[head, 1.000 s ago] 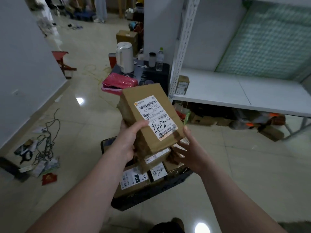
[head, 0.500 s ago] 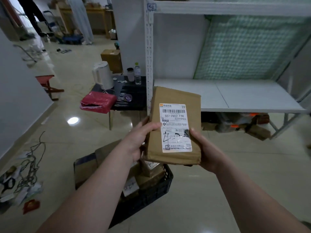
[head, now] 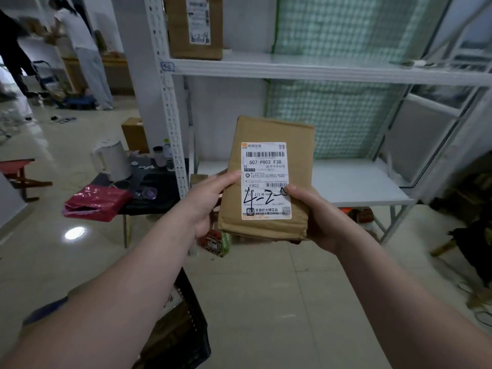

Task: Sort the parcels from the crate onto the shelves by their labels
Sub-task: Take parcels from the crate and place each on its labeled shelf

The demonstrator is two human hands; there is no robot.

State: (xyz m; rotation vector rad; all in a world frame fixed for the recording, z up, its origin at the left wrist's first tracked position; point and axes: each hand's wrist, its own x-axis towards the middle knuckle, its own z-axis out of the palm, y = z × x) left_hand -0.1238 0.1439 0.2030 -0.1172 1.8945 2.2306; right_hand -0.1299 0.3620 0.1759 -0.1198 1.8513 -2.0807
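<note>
The right hand's [head: 316, 219] thumb covers the end of the handwritten "4-2-" on the parcel's [head: 266, 129] label [head: 266, 166], and the small print is unreadable. The crate [head: 191, 342] sits largely behind the left forearm [head: 119, 302], cut by the bottom edge. The upper shelf's [head: 292, 67] box [head: 178, 27] is cropped on top, its writing blurred.

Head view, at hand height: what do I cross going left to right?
red stool → red bag → shelf upright → left hand → parcel → right hand
</note>
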